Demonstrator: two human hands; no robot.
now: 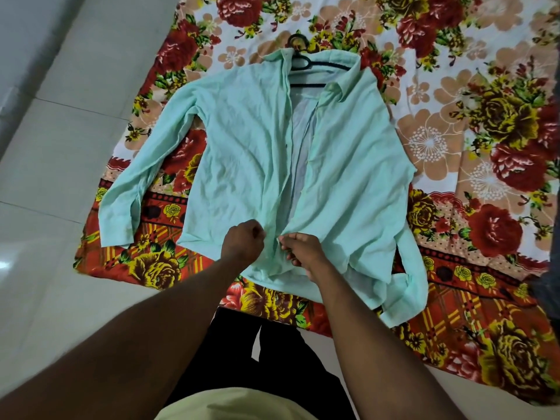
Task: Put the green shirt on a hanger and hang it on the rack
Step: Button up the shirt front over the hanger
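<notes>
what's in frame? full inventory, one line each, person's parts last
green shirt: 1, mint green, long-sleeved, lying front-up and unbuttoned on the sheet, sleeves spread out
hanger: 1, dark, inside the collar, hook poking out above it
floral sheet: 1, red, peach, yellow and white flowers, spread on the floor under the shirt
tiled floor: pale grey, left and bottom of frame
dark object: 1, grey, cut off at right edge, cannot identify
left hand: 1, closed on the shirt's left front edge near the hem
right hand: 1, pinching the other front edge near the hem
legs: black trousers, bottom centre
</notes>
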